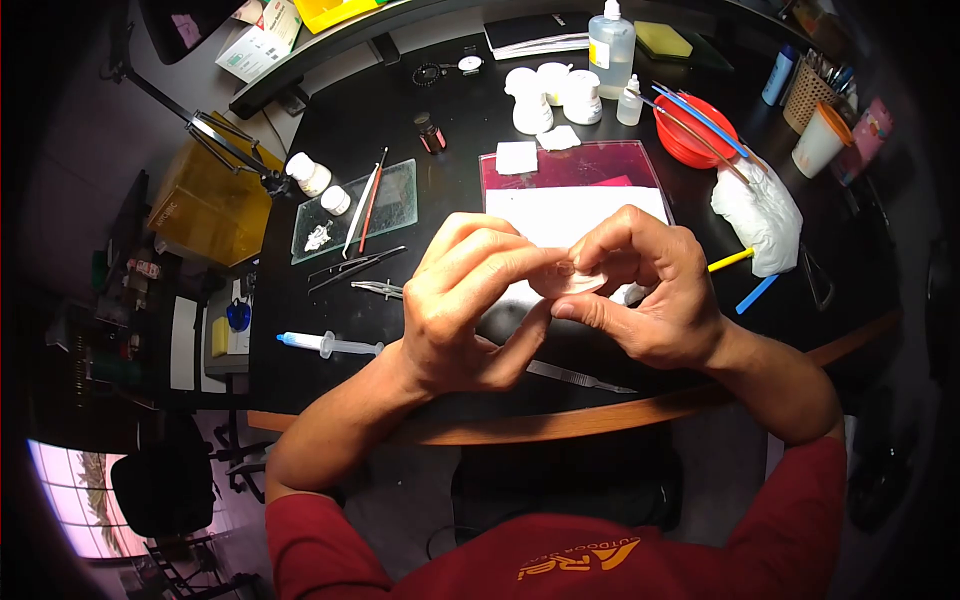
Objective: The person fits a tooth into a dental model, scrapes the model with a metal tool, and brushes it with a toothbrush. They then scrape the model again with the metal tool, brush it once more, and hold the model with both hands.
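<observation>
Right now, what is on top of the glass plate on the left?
On the glass plate are a small white jar, a white clump and two slim tools. They hide the glass beneath them. Whether the white bottle at its corner rests there is unclear.

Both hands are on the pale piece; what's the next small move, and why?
Probably tilt the pale piece slightly toward the camera, keeping both pinches: fingers of the left hand and right hand hide part of it.
</observation>
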A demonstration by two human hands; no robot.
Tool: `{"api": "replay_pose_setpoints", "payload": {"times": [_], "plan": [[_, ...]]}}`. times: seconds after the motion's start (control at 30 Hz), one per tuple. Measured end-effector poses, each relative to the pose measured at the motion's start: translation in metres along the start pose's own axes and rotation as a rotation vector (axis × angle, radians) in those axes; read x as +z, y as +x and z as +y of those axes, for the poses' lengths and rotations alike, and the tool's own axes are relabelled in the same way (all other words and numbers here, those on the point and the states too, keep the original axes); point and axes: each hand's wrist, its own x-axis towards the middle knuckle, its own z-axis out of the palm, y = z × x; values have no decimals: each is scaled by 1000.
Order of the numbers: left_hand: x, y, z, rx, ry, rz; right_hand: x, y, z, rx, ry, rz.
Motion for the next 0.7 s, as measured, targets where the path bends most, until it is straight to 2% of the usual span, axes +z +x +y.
{"api": "replay_pose_setpoints", "payload": {"times": [0.3,0.4,0.5,0.6,0.7], "plan": [[4,-1,4,-92,-59,58,1,0,0,9,15,-10],[0,2,0,13,-12,-16,0,-1,-1,14,-17,-4],[-1,5,5,-10,-7,6,5,1,-4,-24,25,84],[0,2,3,0,-10,38,-1,-1,0,-43,-27,-8],[2,-2,4,-63,-37,43,1,-2,7,-44,26,-2]]}}
